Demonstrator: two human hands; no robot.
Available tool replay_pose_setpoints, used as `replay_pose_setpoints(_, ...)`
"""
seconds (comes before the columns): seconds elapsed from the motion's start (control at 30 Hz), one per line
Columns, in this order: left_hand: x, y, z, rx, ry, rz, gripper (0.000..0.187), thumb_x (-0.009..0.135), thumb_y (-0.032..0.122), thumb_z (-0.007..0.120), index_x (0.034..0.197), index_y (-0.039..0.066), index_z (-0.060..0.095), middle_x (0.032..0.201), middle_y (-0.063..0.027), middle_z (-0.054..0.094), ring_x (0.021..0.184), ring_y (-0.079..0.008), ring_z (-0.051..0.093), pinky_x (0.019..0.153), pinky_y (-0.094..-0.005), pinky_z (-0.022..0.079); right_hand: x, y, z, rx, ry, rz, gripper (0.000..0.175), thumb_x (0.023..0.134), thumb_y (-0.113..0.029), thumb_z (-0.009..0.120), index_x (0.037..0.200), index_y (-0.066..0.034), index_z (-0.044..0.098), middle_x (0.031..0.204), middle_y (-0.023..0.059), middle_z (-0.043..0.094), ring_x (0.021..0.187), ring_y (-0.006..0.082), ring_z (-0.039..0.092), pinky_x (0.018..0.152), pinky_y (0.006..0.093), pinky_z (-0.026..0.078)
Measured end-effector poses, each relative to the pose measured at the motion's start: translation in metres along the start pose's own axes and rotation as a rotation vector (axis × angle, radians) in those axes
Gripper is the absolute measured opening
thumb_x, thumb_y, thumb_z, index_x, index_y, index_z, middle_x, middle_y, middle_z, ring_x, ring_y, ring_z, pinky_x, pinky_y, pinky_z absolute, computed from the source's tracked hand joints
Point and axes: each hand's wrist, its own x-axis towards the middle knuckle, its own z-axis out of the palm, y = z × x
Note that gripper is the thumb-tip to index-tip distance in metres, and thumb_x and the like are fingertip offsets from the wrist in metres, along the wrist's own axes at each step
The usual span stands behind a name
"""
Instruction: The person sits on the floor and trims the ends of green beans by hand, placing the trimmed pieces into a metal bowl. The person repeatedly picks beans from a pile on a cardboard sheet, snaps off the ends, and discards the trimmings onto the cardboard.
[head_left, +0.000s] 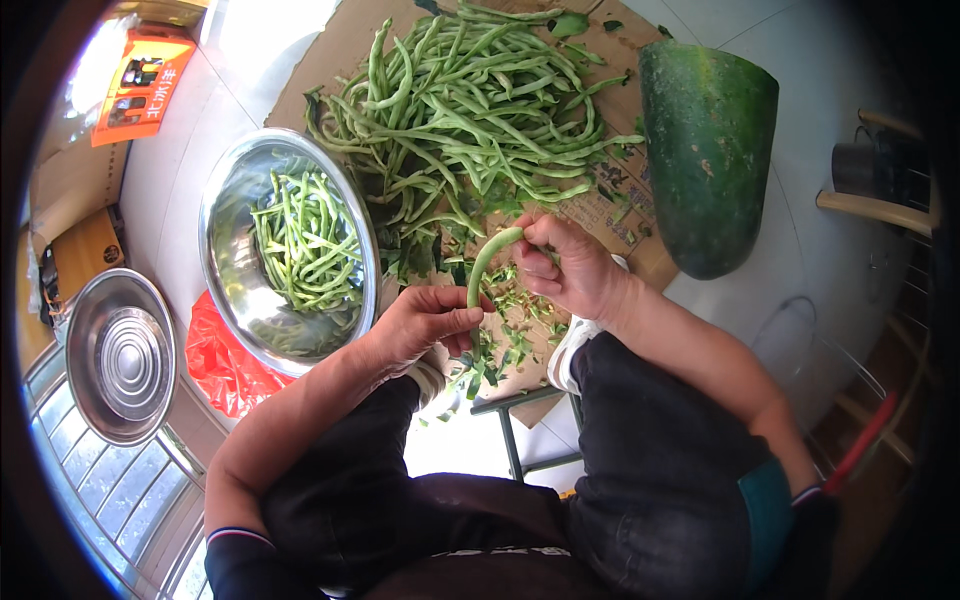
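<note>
A single curved green bean (486, 259) spans my two hands above the cardboard. My left hand (431, 319) pinches its lower part between thumb and fingers. At the upper end, my right hand (566, 262) grips the tip, its other fingers curled in. Beyond them a large heap of long green beans (480, 112) lies on the flattened cardboard (300, 82). Left of my hands, a shiny metal bowl (225, 240) holds a smaller pile of beans (307, 240). Bean trimmings and leaf scraps (517, 315) are scattered below my hands.
A big cut winter melon (709, 157) stands at the right. Under the bowl's near side shows a red plastic bag (225, 360). Farther left are an empty metal basin (124, 356) and an orange bottle carton (142, 90). A metal stool frame (517, 435) shows between my legs.
</note>
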Motion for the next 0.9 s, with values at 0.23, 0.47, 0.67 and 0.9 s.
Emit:
replay_pose_setpoints(0.23,-0.001,0.025,-0.01,-0.388,0.223,0.249,0.024,0.094,0.017,0.053,0.109,0.0,0.058,0.082,-0.0021,0.061,0.064,-0.0098,0.06,0.057,-0.0197,0.048,-0.005,0.023,-0.019,-0.573,-0.238,0.317,0.011,0.081,-0.011,0.055,0.083,-0.0012,0.061,0.069,-0.0003,0.054,0.051,0.003,0.04,0.042,0.0183,0.029)
replay_pose_setpoints(0.47,0.0,0.02,-0.038,-0.422,0.259,0.235,0.027,0.093,0.018,0.055,0.113,-0.001,0.057,0.085,-0.003,0.063,0.069,-0.0106,0.061,0.063,-0.0207,0.049,-0.016,-0.002,-0.03,-0.774,-0.345,0.368,0.018,0.075,-0.009,0.05,0.08,0.0014,0.064,0.064,0.0007,0.054,0.049,0.0035,0.041,0.044,0.0182,0.031)
replay_pose_setpoints(0.67,0.002,0.017,0.0,-0.322,0.258,0.162,0.026,0.091,0.015,0.058,0.113,0.002,0.057,0.09,-0.0065,0.065,0.081,-0.0149,0.065,0.067,-0.0231,0.052,0.0,0.005,-0.012,-0.81,-0.196,0.133,0.028,0.079,-0.017,0.052,0.096,0.0013,0.064,0.074,0.0058,0.061,0.056,0.0093,0.053,0.052,0.0237,0.042)
replay_pose_setpoints(0.9,0.001,0.011,0.004,0.057,0.439,0.221,0.04,0.088,0.015,0.062,0.123,0.002,0.048,0.111,-0.0111,0.059,0.092,-0.0165,0.063,0.071,-0.0258,0.051,0.004,0.012,-0.007,-1.498,-0.08,-0.289,0.022,0.08,-0.021,0.058,0.09,-0.0009,0.061,0.081,0.0122,0.064,0.075,0.0244,0.064,0.066,0.0338,0.05)
